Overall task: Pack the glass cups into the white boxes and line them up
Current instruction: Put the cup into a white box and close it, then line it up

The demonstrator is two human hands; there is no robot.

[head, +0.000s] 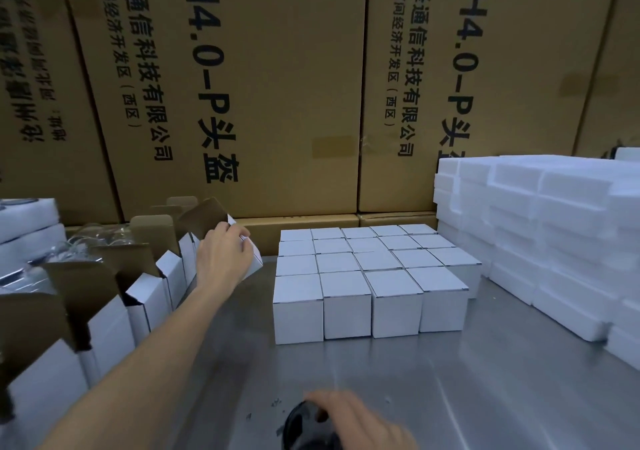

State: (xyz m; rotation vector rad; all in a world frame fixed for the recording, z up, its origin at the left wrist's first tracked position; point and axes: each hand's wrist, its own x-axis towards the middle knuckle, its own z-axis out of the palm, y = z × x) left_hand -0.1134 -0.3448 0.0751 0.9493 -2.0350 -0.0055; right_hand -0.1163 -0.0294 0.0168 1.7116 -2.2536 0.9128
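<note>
Left hand (221, 255) grip clamped on an open white box (251, 257) at the row's far end; right hand (360, 422) grip wrapped on a dark glass cup (304, 425) over the desk (450, 380). Risks, judged: tugging the box topples its neighbours (152, 297); cup catches the flap.

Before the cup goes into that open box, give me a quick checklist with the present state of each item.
1. Left hand grips the open box: ok.
2. Right hand holds the dark cup: ok, though blurred.
3. Box flap up and clear of the opening: cannot tell, the hand covers it.
4. Bare metal table in front to set the box down: ok.
5. Closed boxes lined up in even rows: ok.
6. Cup undamaged: cannot tell.
</note>
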